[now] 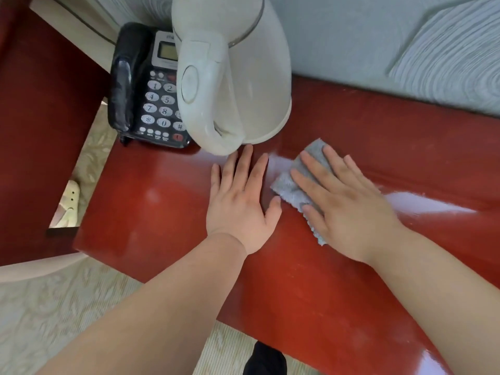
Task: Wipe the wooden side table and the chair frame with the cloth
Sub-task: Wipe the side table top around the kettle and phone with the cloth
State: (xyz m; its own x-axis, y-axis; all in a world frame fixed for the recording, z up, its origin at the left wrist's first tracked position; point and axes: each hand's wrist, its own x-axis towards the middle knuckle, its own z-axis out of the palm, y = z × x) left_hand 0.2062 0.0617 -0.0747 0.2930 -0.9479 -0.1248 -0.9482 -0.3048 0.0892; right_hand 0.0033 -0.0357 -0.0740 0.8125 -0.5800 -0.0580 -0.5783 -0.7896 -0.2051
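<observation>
From the head view, a glossy red wooden table [167, 212] fills the middle of the frame, running from lower right up toward a pale textured wall [378, 50]. The right hand [349, 209] lies flat, palm down, on a grey cloth [295, 185], fingers slightly spread and pressing the cloth against the tabletop; it is not pinching it. The cloth sticks out past the fingertips toward the wall and along the thumb side, with a frayed edge showing below the thumb. The left hand [240, 204] rests flat on the bare wood just beside the cloth, fingers nearly together and thumb angled out, its tip almost touching the cloth's edge. Its fingertips reach close to the base of a white kettle [238, 77], which stands on the table in front of both hands, handle facing the camera. Left of the kettle, touching or nearly so, sits a black phone [146, 104] with silver keys and a small screen, partly hidden by the kettle. A pale shiny streak crosses the wood to the right of the right hand. At far left a dark red chair frame [40, 131] stands beside the table, with patterned beige floor [54, 307] visible between and below them. A dark shape at the bottom edge is too cut off to identify.
</observation>
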